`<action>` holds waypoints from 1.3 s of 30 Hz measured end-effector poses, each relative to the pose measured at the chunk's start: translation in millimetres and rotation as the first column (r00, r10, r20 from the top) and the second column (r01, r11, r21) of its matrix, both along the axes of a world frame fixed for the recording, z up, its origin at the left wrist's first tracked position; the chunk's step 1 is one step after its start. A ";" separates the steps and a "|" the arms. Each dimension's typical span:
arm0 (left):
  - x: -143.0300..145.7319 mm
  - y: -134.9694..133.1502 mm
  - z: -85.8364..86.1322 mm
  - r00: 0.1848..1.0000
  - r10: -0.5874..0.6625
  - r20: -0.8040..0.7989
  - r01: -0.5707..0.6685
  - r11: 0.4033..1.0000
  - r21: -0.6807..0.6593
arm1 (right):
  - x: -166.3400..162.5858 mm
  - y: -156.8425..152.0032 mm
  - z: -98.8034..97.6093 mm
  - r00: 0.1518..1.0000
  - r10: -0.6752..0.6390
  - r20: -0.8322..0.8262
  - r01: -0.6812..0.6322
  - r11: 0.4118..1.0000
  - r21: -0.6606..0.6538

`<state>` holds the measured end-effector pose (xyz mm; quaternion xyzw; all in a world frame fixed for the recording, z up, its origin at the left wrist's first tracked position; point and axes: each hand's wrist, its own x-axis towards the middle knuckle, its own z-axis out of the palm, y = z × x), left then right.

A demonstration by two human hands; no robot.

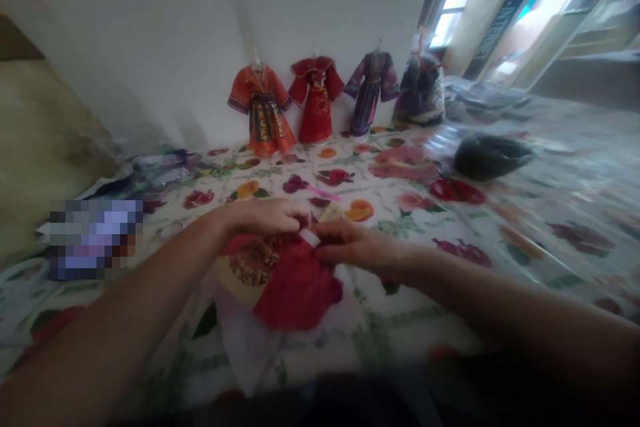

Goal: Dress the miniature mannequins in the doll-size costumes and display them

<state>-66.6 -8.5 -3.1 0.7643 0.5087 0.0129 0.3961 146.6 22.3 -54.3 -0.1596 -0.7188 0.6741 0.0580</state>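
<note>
A small red doll dress (pixel 295 287) with a gold embroidered panel lies on a clear plastic bag on the table in front of me. My left hand (pixel 265 217) is closed over the dress's top edge. My right hand (pixel 350 243) pinches the same edge from the right, beside a small white piece (pixel 309 237). The two hands almost touch.
Several doll costumes stand against the white wall: orange (pixel 263 110), red (pixel 316 99), purple (pixel 371 90) and one bagged dark one (pixel 421 90). A fruit-patterned tablecloth (pixel 500 227) covers the table. A dark bundle (pixel 487 155), a red disc (pixel 456 191), a pink stick (pixel 324 193) and plastic packets (pixel 160 170) lie about.
</note>
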 end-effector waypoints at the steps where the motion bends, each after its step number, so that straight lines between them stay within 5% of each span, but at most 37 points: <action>1: -3.2 -1.4 0.5 1.000 -0.003 -0.003 0.003 1.000 -0.001 | -0.4 1.8 1.8 1.000 0.000 0.005 0.000 1.000 -0.001; 7: -24.3 -12.0 14.5 0.998 0.048 -0.049 -0.047 0.998 0.040 | -6.2 17.9 12.7 0.997 0.055 0.050 -0.060 0.995 0.083; 13: -38.6 -12.8 16.3 0.989 0.137 -0.056 -0.126 0.978 0.168 | -11.5 27.8 6.1 0.998 -0.048 0.036 0.048 0.999 0.000; 18: -12.8 -22.3 5.0 0.931 0.350 0.103 -0.358 0.817 0.452 | -8.7 27.1 -5.2 0.996 -0.082 -0.038 0.081 0.996 -0.047; 24: 22.9 -46.0 -0.5 0.984 0.179 0.022 -0.163 0.831 0.533 | -7.0 22.2 -4.3 0.990 -0.088 -0.110 0.083 0.995 -0.050; 39: 17.0 -45.8 -12.4 0.980 0.159 -0.120 -0.043 0.758 0.650 | -10.4 16.2 -8.4 0.991 -0.081 -0.110 0.094 0.988 0.121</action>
